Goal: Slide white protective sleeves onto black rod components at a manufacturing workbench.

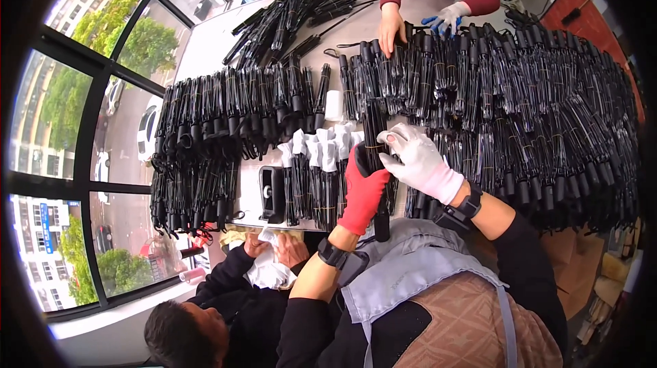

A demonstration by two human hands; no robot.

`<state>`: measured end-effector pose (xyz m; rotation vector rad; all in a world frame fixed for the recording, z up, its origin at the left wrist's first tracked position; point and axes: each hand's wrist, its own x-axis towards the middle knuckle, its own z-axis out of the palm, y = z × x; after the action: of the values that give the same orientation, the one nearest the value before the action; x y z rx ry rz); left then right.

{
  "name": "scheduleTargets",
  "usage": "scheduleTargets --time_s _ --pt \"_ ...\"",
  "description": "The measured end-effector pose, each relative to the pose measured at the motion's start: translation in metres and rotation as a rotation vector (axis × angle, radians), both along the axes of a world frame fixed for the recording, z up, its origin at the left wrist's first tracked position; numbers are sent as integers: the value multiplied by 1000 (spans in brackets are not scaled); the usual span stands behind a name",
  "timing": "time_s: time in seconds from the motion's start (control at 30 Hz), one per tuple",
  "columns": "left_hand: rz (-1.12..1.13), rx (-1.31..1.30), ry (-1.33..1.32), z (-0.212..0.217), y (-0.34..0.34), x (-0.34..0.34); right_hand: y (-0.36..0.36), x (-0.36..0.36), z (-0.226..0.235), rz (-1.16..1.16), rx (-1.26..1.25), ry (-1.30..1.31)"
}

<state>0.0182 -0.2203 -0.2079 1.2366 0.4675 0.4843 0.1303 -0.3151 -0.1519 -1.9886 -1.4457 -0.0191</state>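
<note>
My left hand [363, 187], in a red glove, is wrapped round a black folding umbrella frame [374, 122] held upright in front of me. Its dark ribs rise above the fist, and a black end shows below it. My right hand [414, 159], in a white glove, is at the frame's right side with its fingers curled in toward the ribs; whether they pinch a band or the ribs is too small to tell. Just left of my red glove stands a row of similar frames [311, 193], topped with white cloth pieces [321, 147].
Rows of black umbrella frames [534, 115] cover the right, more [226, 104] the left, and a loose pile [294, 19] the back. Across the table a person's gloved hand [448, 18] touches frames. A person at my left handles white cloth [270, 265] beside a black holder [272, 193].
</note>
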Motion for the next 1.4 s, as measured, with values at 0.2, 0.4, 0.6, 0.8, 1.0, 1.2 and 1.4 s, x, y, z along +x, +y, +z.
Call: scheduleTargets --time_s 0.2,0.4,0.6,0.8,1.0,1.2,1.4 --pt "169 379 51 -20 2 -5 10 -4 4 -15 -41 119" --pt "-66 948 492 1 46 -29 -18 16 7 -22 -28 1490" --pt "-632 663 468 1 78 -34 -36 28 7 280 2 814" --pt "-293 -815 -270 20 78 5 -50 52 11 -162 117 1241" --pt "-280 -675 -447 45 86 22 -19 -34 0 65 69 1317" --pt "-102 -442 -555 154 63 22 -21 -18 39 524 167 1904" --pt "-127 -437 -658 103 54 30 15 -15 62 -18 338 99"
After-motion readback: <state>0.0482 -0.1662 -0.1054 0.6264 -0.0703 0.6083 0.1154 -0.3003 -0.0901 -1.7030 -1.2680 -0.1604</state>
